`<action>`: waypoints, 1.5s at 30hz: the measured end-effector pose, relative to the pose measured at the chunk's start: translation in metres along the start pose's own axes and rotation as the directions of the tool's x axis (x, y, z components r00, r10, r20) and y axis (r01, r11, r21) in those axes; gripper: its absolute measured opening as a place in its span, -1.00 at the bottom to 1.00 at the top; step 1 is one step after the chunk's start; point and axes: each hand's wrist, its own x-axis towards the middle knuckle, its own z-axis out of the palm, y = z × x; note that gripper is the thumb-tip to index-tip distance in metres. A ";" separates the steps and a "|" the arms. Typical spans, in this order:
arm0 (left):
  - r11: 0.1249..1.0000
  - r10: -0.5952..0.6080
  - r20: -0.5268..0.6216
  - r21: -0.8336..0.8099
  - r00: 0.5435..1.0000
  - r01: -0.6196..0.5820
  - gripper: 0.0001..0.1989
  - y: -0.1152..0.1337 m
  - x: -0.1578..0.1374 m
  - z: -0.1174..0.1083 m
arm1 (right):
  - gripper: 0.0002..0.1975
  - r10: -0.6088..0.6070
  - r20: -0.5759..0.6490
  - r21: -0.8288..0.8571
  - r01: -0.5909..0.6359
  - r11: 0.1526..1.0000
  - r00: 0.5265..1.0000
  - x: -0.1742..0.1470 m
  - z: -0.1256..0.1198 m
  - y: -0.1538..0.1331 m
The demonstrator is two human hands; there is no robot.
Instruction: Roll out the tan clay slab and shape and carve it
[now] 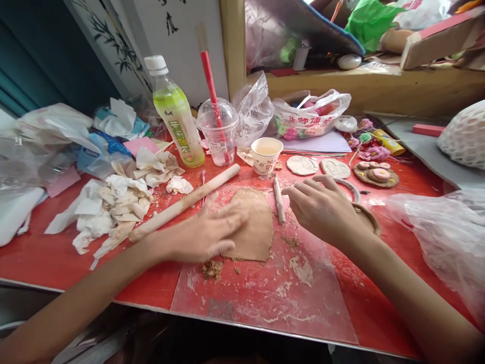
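Observation:
A flat brown clay slab (253, 225) lies on a clear plastic sheet (265, 313) in the middle of the red table. My left hand (208, 232), slightly blurred, is over the slab's left edge with its fingers spread; nothing shows in it. On the slab's right, my right hand (316, 205) hovers palm down, fingers loosely bent and apart, its palm hidden. Just left of it lies a short clay-smeared stick (279, 200). A long rolling pin (185, 202) slants behind my left hand. Clay crumbs (212, 270) sit by the slab's near edge. A ring-shaped object (348, 189) is partly behind my right wrist.
Crumpled tissues (113, 207) pile up at left. Behind the slab stand a green drink bottle (176, 121), a plastic cup with a red straw (217, 131) and a paper cup (265, 156). Decorated clay discs (302, 165) lie back right; a plastic bag (447, 232) covers the right side.

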 end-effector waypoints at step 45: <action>0.984 0.152 0.066 -0.108 0.986 -0.144 -0.47 0.004 0.002 0.000 | -0.84 -0.091 -0.015 -0.010 0.091 0.996 0.996 0.000 -0.011 -0.020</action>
